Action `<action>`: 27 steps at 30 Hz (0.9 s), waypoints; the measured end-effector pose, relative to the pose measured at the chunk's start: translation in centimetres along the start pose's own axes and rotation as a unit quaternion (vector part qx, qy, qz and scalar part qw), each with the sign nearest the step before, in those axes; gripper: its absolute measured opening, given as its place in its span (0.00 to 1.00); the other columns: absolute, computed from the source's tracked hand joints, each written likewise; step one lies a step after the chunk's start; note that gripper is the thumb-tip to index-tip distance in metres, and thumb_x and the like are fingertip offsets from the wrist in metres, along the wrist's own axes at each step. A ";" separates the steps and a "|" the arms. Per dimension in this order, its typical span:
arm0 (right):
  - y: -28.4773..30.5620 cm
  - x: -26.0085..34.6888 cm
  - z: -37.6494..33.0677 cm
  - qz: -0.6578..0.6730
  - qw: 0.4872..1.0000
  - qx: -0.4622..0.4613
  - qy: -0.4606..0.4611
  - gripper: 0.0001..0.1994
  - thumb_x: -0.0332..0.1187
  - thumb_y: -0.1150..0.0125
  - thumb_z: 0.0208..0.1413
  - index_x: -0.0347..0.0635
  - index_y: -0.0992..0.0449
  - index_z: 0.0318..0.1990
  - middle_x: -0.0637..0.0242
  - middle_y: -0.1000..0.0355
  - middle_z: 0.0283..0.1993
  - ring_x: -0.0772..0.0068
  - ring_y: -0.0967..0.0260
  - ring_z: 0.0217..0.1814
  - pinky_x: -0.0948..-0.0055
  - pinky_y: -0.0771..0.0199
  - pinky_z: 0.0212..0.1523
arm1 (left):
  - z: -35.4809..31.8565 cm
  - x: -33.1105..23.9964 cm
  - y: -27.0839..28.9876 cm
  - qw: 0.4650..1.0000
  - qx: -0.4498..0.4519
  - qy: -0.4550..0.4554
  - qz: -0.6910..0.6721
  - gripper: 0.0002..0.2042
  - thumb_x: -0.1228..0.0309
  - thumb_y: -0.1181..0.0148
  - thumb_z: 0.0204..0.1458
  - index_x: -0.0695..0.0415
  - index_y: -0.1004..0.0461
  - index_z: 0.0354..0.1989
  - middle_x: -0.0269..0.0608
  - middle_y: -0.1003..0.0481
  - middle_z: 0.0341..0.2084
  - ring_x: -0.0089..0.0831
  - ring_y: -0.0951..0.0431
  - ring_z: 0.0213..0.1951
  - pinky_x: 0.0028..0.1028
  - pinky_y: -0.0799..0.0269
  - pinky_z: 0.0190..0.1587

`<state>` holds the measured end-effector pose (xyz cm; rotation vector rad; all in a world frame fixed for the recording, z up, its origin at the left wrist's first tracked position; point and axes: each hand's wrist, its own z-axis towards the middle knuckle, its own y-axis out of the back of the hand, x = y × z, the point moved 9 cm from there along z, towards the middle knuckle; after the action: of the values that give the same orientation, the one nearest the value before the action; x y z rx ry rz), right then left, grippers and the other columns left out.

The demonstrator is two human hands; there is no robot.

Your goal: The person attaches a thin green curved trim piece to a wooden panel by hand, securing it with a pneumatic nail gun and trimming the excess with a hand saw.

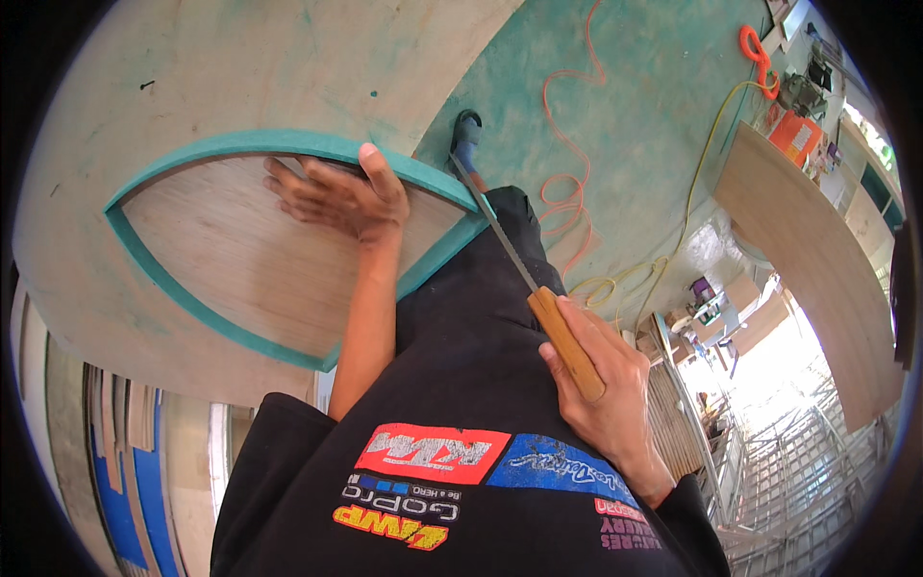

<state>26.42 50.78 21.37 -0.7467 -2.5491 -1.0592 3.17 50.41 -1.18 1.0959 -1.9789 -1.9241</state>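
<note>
A hand saw with a wooden handle [565,344] is gripped in my right hand [611,389]. Its narrow toothed blade [510,248] slants up and left, crossing at the right tip of a leaf-shaped wooden piece; whether it touches cannot be told. That piece has a teal raised rim [202,322] around a bare brown wood panel [221,240]. My left hand [351,197] reaches over the panel near the far rim. Its fingers are stretched out and slightly blurred, with the thumb apart over the rim.
The piece lies on a large pale board [279,67]. Beyond are a green floor [519,87], an orange hose [567,135] and a yellow cord [707,159]. A curved plywood sheet [817,260] stands at right, with clutter behind it. Wood strips [120,423] lean at lower left.
</note>
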 end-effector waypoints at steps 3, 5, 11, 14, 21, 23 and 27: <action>-1.8 -1.7 1.9 -0.013 1.000 0.004 0.015 0.21 0.26 0.30 0.55 0.33 0.24 0.57 0.47 0.22 0.54 0.45 0.22 0.55 0.61 0.21 0.54 | -0.6 0.3 0.0 1.000 -0.008 0.017 0.002 0.43 0.42 0.58 0.61 0.70 0.52 0.71 0.73 0.61 0.73 0.75 0.66 0.74 0.73 0.66 0.67; -4.0 -2.6 4.2 -0.013 1.000 0.002 0.010 0.21 0.25 0.30 0.55 0.34 0.23 0.57 0.48 0.21 0.54 0.46 0.22 0.55 0.62 0.21 0.54 | -0.2 0.5 -0.3 1.000 -0.012 0.009 -0.006 0.43 0.42 0.57 0.61 0.70 0.51 0.71 0.73 0.60 0.73 0.74 0.66 0.74 0.73 0.66 0.67; -1.1 -2.6 0.2 0.007 0.999 -0.010 0.046 0.20 0.27 0.32 0.57 0.33 0.25 0.57 0.47 0.23 0.55 0.44 0.23 0.53 0.60 0.21 0.52 | -0.3 0.4 -0.2 1.000 -0.011 0.000 -0.003 0.43 0.42 0.57 0.61 0.71 0.51 0.70 0.74 0.61 0.73 0.74 0.65 0.74 0.73 0.65 0.67; -2.4 -3.4 1.2 0.009 0.997 -0.024 0.073 0.20 0.27 0.31 0.56 0.33 0.24 0.57 0.47 0.23 0.55 0.44 0.22 0.53 0.60 0.21 0.52 | -0.5 0.5 -0.3 1.000 -0.010 -0.002 0.000 0.43 0.42 0.58 0.61 0.70 0.52 0.71 0.74 0.61 0.72 0.75 0.66 0.74 0.74 0.65 0.67; -2.3 -4.3 1.0 0.008 0.996 -0.023 0.087 0.21 0.29 0.32 0.57 0.36 0.25 0.59 0.49 0.22 0.54 0.46 0.22 0.53 0.59 0.20 0.51 | -0.4 0.6 -0.4 1.000 -0.014 0.011 -0.016 0.42 0.41 0.60 0.61 0.67 0.53 0.72 0.73 0.61 0.72 0.77 0.67 0.73 0.75 0.65 0.66; -1.2 -4.3 -0.8 0.014 0.997 -0.014 0.076 0.21 0.31 0.33 0.58 0.36 0.25 0.58 0.50 0.22 0.54 0.47 0.23 0.53 0.59 0.20 0.50 | -0.5 0.6 -0.4 1.000 -0.020 0.009 -0.011 0.42 0.41 0.60 0.61 0.66 0.52 0.71 0.73 0.60 0.72 0.77 0.66 0.73 0.75 0.65 0.66; -4.7 -5.2 2.5 0.007 0.993 -0.045 0.105 0.21 0.30 0.32 0.57 0.37 0.25 0.59 0.51 0.22 0.54 0.49 0.22 0.53 0.59 0.19 0.48 | -0.6 0.6 -0.2 0.999 -0.029 -0.001 -0.017 0.42 0.41 0.60 0.61 0.67 0.51 0.71 0.73 0.59 0.72 0.77 0.65 0.73 0.74 0.64 0.66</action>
<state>28.00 47.97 14.66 -0.6362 -2.3292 -1.1874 3.17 49.60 -1.53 1.1208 -1.9050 -1.9880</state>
